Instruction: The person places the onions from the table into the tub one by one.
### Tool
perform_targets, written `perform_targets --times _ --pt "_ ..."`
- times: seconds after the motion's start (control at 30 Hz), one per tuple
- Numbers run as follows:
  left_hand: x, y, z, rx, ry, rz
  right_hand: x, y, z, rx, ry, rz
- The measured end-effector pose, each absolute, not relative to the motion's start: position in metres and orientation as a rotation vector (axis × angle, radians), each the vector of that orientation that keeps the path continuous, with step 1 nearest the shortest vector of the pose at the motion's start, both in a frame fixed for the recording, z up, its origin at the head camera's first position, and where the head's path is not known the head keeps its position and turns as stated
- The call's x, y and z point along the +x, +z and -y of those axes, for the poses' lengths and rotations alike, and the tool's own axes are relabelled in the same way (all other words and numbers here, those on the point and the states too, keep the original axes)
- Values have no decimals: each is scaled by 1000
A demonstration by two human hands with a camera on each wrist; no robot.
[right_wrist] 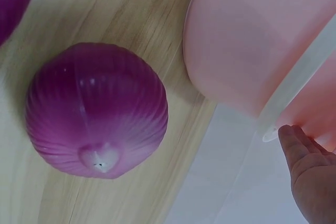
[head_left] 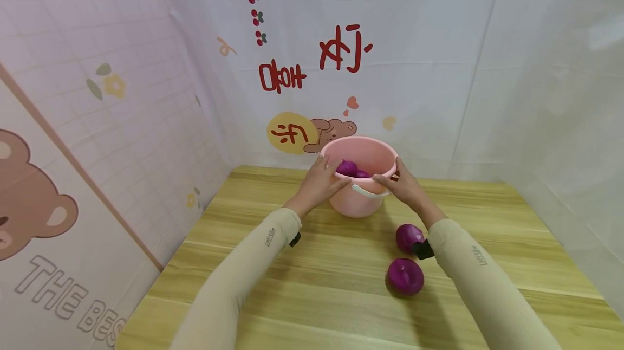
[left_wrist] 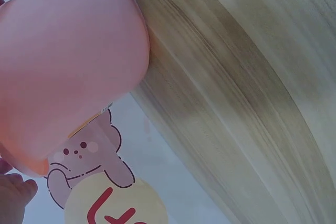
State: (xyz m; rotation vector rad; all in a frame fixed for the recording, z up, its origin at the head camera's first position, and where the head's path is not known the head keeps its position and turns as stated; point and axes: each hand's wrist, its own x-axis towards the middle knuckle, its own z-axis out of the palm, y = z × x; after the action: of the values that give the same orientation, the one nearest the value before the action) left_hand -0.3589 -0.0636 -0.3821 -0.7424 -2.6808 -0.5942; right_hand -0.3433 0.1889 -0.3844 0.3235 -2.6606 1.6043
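Note:
A pink bucket (head_left: 355,203) stands on the wooden table, with purple onions (head_left: 347,168) visible inside it. My left hand (head_left: 319,185) holds the left side of its rim, thumb toward the front. On the opposite side my right hand (head_left: 408,187) grips the rim, its thumb also at the front. A white handle (head_left: 371,193) hangs down the bucket's front. Under my right forearm lies one red onion (head_left: 408,237), large in the right wrist view. The left wrist view shows the bucket's side (left_wrist: 68,56) and only part of my left hand (left_wrist: 13,198).
Another red onion (head_left: 405,276) lies nearer the front of the table (head_left: 312,296). Behind the table hangs a white printed cloth (head_left: 429,79) with a bear and red lettering. A similar cloth wall (head_left: 122,138) runs along the left.

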Motion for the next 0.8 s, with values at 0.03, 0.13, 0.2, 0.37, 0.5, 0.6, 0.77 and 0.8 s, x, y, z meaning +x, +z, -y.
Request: perform_targets --times 0.03,0.13,0.2,0.37,0.5,0.6,0.77,0.8 --pt "-359 -382 64 -744 -587 2689 -343 -384 -189 325 1599 2662" --pt "-358 -382 64 -748 -558 2717 -343 -383 -190 331 1601 2656" --pt "-357 -382 64 -745 -547 2730 -342 -383 -192 333 1600 2660" --pt "-357 -382 64 -749 -518 2717 -339 -384 -202 221 1527 2742" --pt "-357 -382 64 -748 -527 2707 -336 -388 -216 171 1474 2783" --pt "-358 -383 63 -737 -547 2717 -332 -395 -228 178 1464 2799" --pt "-357 -382 62 -723 -565 2728 -323 -408 -245 263 1427 2829" --pt "-357 -382 62 -724 -561 2725 -321 -410 -248 284 1411 2836"
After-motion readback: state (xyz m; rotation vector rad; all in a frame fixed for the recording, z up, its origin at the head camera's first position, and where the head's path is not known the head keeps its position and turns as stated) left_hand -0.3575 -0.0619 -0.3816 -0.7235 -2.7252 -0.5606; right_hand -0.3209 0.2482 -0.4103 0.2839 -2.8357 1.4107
